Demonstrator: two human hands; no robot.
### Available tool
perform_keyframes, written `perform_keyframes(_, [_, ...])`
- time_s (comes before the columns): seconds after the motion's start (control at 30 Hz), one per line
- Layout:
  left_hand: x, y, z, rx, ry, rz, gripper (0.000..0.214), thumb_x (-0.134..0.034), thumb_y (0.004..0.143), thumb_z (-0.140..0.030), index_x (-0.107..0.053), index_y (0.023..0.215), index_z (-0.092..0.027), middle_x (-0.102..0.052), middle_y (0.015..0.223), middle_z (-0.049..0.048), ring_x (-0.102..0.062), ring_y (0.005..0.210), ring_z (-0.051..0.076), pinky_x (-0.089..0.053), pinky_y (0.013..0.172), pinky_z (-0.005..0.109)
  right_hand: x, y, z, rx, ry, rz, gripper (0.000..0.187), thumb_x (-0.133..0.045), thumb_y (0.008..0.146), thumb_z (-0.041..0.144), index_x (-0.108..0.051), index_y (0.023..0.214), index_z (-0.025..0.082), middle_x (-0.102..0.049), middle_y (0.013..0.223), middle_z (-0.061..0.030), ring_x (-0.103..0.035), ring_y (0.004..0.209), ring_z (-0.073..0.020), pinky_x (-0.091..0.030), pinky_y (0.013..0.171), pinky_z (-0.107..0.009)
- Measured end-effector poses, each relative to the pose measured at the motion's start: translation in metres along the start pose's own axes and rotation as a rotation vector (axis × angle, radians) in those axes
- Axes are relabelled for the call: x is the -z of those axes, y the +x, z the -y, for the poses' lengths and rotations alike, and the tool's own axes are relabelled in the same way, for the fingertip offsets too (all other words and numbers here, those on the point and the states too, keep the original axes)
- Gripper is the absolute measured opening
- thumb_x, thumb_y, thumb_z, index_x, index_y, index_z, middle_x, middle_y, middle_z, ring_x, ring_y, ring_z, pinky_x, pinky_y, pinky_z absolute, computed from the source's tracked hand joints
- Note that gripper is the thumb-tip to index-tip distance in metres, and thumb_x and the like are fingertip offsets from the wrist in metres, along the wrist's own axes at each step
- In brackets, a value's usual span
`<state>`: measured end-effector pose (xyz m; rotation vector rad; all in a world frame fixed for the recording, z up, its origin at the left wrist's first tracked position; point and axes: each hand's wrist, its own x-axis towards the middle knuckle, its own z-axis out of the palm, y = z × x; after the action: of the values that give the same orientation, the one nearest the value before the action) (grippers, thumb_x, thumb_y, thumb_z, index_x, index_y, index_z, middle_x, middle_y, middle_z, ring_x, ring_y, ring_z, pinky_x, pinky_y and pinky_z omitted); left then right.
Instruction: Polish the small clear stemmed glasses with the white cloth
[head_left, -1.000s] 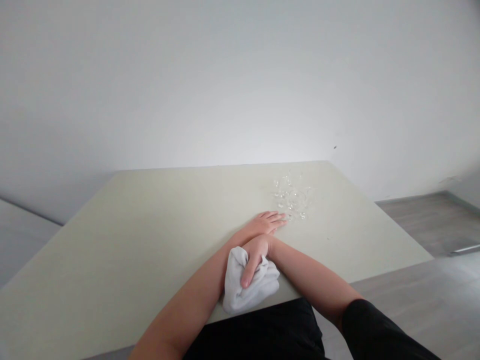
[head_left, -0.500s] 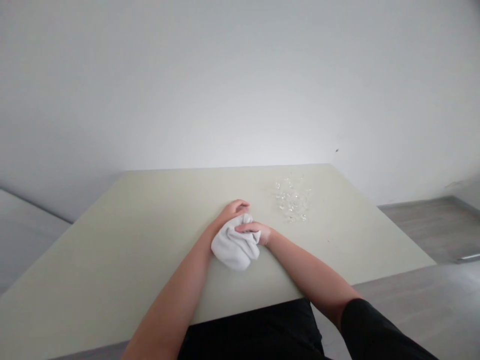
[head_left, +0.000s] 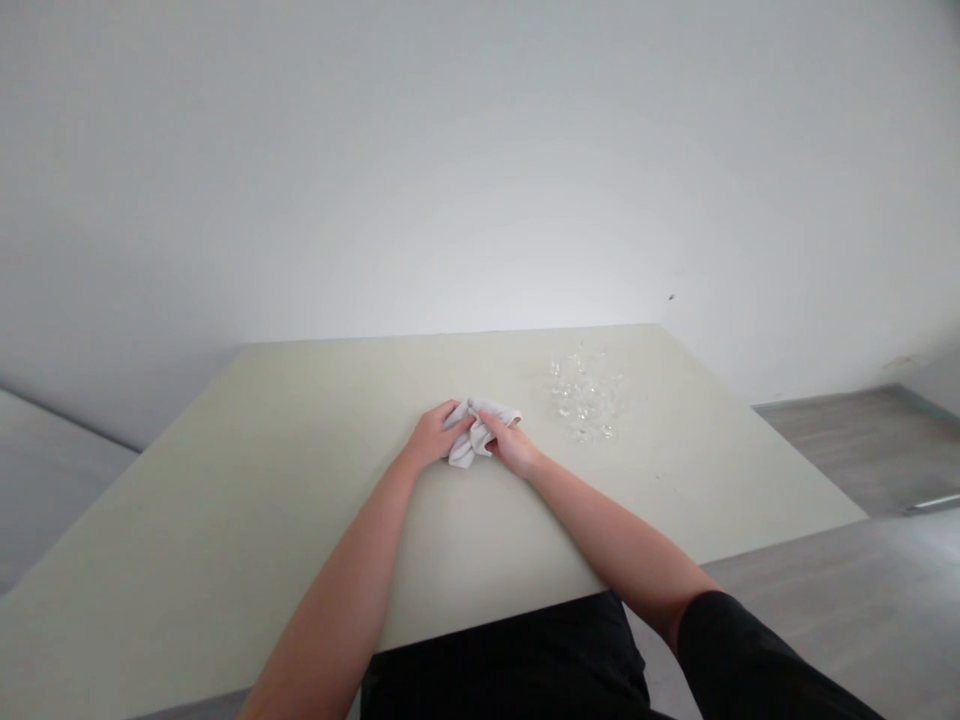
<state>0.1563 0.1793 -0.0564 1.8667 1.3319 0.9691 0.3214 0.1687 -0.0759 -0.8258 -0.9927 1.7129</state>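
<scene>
A crumpled white cloth (head_left: 462, 452) is bunched between my two hands above the middle of the table. My left hand (head_left: 435, 434) closes on its left side, with the thumb lying across the folds. On the right side, my right hand (head_left: 511, 444) grips the cloth, its thumb pointing inward near the other thumb. The lower fingers of both hands are partly hidden by the fabric. Whether anything is wrapped inside the cloth cannot be seen.
Several small clear glass-like pieces (head_left: 586, 398) lie clustered to the right of my hands, toward the back of the pale table (head_left: 300, 480). A plain wall (head_left: 465, 180) rises behind the table's far edge. Grey flooring (head_left: 840, 440) shows at the right.
My left hand has turned and now grips the cloth from the left instead of lying behind it. The cloth has moved away from me and is bunched smaller; my right hand still holds it.
</scene>
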Motion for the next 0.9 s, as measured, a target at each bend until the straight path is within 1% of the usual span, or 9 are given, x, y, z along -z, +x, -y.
perform_keyframes(0.1, [0.002,0.003,0.004,-0.003,-0.024,-0.105,0.038,-0.051,0.088,-0.056,-0.063,0.090,-0.020,-0.067,0.084,0.0010,-0.060,0.081,0.019,-0.047,0.075,0.028,0.000,-0.001,-0.001,0.027,-0.054,0.003,0.042,-0.068,0.079,0.053,-0.067,0.106,0.021,-0.074,0.092,-0.0027,-0.068,0.083,-0.0177,-0.055,0.067,-0.026])
perform_keyframes(0.23, [0.010,0.007,0.010,0.019,-0.009,-0.454,0.027,-0.046,0.093,-0.046,-0.057,0.093,-0.021,-0.062,0.085,0.0015,-0.058,0.084,0.019,-0.047,0.079,0.028,0.000,-0.004,0.005,0.100,-0.132,0.005,0.041,-0.062,0.082,0.050,-0.063,0.114,0.024,-0.069,0.110,-0.0050,-0.065,0.092,-0.0186,-0.057,0.065,-0.027])
perform_keyframes(0.37, [0.020,0.009,0.010,0.006,-0.047,-0.777,0.015,-0.052,0.092,-0.032,-0.050,0.099,-0.020,-0.059,0.094,0.0028,-0.057,0.092,0.017,-0.047,0.086,0.029,0.006,-0.004,0.014,0.291,-0.342,-0.215,0.032,-0.060,0.082,0.040,-0.061,0.110,0.024,-0.059,0.126,-0.0069,-0.059,0.104,-0.0186,-0.057,0.072,-0.028])
perform_keyframes(0.47, [0.021,0.004,0.005,-0.057,-0.032,-0.859,0.019,-0.056,0.089,-0.025,-0.049,0.106,-0.018,-0.058,0.097,0.0033,-0.057,0.091,0.016,-0.048,0.087,0.030,0.009,-0.005,0.017,0.436,-0.464,-0.282,0.025,-0.057,0.084,0.034,-0.060,0.106,0.023,-0.062,0.117,-0.0066,-0.060,0.105,-0.0173,-0.054,0.084,-0.031])
perform_keyframes(0.57, [0.013,-0.005,-0.004,-0.213,0.140,-0.786,0.023,-0.056,0.083,-0.023,-0.054,0.105,-0.019,-0.063,0.098,0.0058,-0.061,0.091,0.019,-0.050,0.087,0.032,0.007,-0.005,0.015,0.379,-0.454,-0.107,0.026,-0.055,0.085,0.031,-0.059,0.108,0.023,-0.066,0.110,-0.0057,-0.063,0.099,-0.0167,-0.054,0.079,-0.029])
perform_keyframes(0.67, [-0.002,-0.014,-0.014,-0.392,0.314,-0.535,0.024,-0.056,0.078,-0.026,-0.059,0.101,-0.020,-0.069,0.095,0.0075,-0.066,0.087,0.022,-0.052,0.083,0.033,0.002,-0.006,0.011,0.289,-0.407,0.069,0.030,-0.054,0.083,0.028,-0.060,0.112,0.023,-0.068,0.109,-0.0043,-0.065,0.094,-0.0173,-0.055,0.074,-0.029])
perform_keyframes(0.73, [-0.011,-0.019,-0.021,-0.464,0.376,-0.350,0.025,-0.056,0.076,-0.027,-0.062,0.099,-0.021,-0.071,0.091,0.0077,-0.068,0.082,0.023,-0.053,0.079,0.034,0.000,-0.005,0.010,0.318,-0.413,0.109,0.028,-0.055,0.081,0.027,-0.063,0.107,0.022,-0.069,0.105,-0.0029,-0.064,0.096,-0.0183,-0.054,0.083,-0.031])
perform_keyframes(0.8, [-0.017,-0.022,-0.027,-0.493,0.397,-0.225,0.028,-0.057,0.076,-0.030,-0.064,0.101,-0.021,-0.073,0.091,0.0086,-0.069,0.083,0.025,-0.053,0.080,0.035,-0.001,-0.005,0.011,0.344,-0.406,0.116,0.025,-0.056,0.081,0.027,-0.066,0.103,0.020,-0.070,0.101,-0.0022,-0.063,0.099,-0.0191,-0.051,0.092,-0.033])
perform_keyframes(0.9, [-0.019,-0.023,-0.031,-0.429,0.339,-0.196,0.046,-0.062,0.076,-0.037,-0.061,0.119,-0.020,-0.073,0.098,0.0098,-0.070,0.085,0.025,-0.054,0.081,0.035,-0.002,-0.007,0.014,0.327,-0.321,0.112,0.030,-0.057,0.084,0.033,-0.065,0.110,0.020,-0.070,0.104,-0.0023,-0.062,0.102,-0.0194,-0.050,0.095,-0.032])
